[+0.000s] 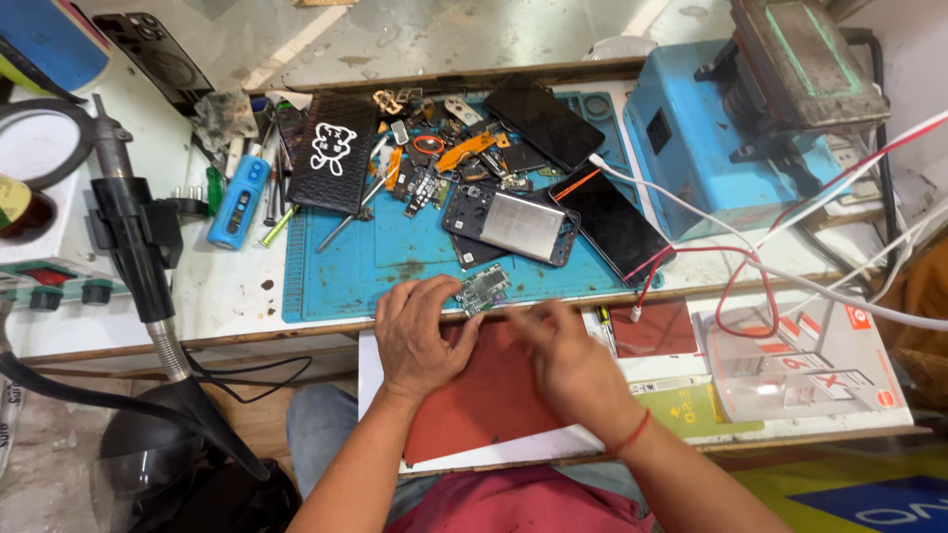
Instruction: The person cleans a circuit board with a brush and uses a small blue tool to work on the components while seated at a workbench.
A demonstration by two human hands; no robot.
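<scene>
1. Nearest the camera: red shirt (513, 498) at the bottom edge, both forearms reaching away from it over a red pad (484, 395) on a white board.
2. Left hand (420, 336): fingers curled together, fingertips pinching a small green circuit board (483, 289) at the near edge of the blue work mat (346, 286).
3. Right hand (563, 360): just right of the circuit board, motion-blurred; can't tell whether the fingers are apart or together, or whether they touch the board.
4. Far of the hands on the mat: opened phone frame with silver battery (513, 227), loose flex cables and small parts, an orange flex strip (464, 153), black phone case with a white cartoon figure (334, 150).
5. Right on the mat: two dark phone screens (612, 222), white and red cables crossing them.
6. Far right: blue machine (691, 138) with a grey pressing head.
7. Left: black hot-air nozzle on a hose (133, 237), blue handheld tool (239, 202), screwdrivers beside it.
8. Near right: clear plastic packaging (790, 365) on the lower shelf.
</scene>
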